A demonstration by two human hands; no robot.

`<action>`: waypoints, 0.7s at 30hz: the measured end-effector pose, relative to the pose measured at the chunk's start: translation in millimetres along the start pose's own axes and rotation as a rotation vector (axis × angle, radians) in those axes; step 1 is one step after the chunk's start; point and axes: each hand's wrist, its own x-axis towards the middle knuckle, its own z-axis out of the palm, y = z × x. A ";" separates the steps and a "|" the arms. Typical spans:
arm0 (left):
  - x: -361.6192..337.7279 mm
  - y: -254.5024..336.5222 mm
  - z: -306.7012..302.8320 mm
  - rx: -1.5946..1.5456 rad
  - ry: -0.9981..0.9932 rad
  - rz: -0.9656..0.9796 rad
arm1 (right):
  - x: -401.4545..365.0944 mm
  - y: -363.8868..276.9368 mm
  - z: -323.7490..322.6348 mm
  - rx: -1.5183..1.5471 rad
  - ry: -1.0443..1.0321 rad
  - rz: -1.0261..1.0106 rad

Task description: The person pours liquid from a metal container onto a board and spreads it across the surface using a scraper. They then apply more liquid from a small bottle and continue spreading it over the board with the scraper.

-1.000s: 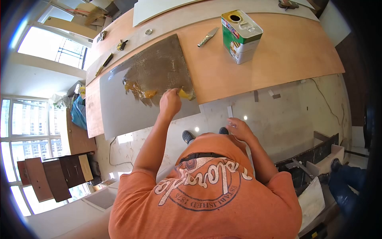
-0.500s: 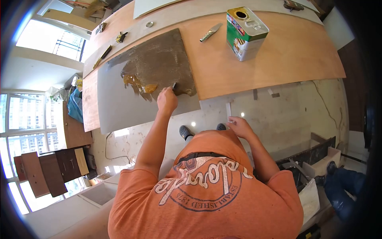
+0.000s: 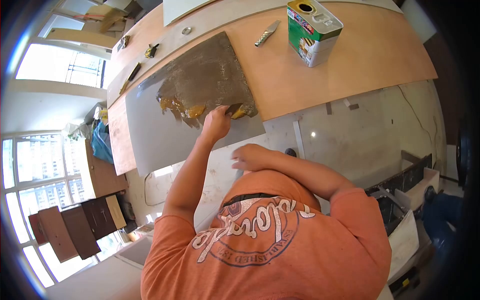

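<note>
My left hand (image 3: 215, 122) is shut on a small spreader (image 3: 235, 111) with yellow glue on its edge, pressed onto a grey sheet (image 3: 150, 135). The sheet's far half is coated in dull brown glue (image 3: 205, 75), and a wet amber blob of glue (image 3: 180, 106) lies just left of the spreader. My right hand (image 3: 250, 157) hovers in front of my belly, below the sheet's near edge, fingers loosely apart and holding nothing. The sheet lies on a long plywood board (image 3: 360, 65).
An open green-and-white glue tin (image 3: 314, 30) stands on the board at the right, a metal-handled blade (image 3: 266, 33) beside it. Small tools (image 3: 151, 50) lie at the far left edge. Someone's blue-clad leg (image 3: 442, 235) shows at the right. Brown panels (image 3: 75, 230) lean by the window.
My right hand has swung left from the table's edge to the front of my body. My left hand has shifted the spreader slightly right along the glue's near edge.
</note>
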 end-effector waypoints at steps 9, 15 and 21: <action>20.6 -31.7 -46.0 0.066 -0.059 0.052 | 132.9 -41.0 83.1 -0.709 0.081 0.006; 13.0 -66.3 -31.2 0.079 -0.065 0.128 | 105.7 -46.3 41.1 -0.061 0.108 0.172; 4.1 -62.4 -17.0 0.077 -0.069 0.151 | 67.7 32.0 -128.4 -0.123 0.855 0.443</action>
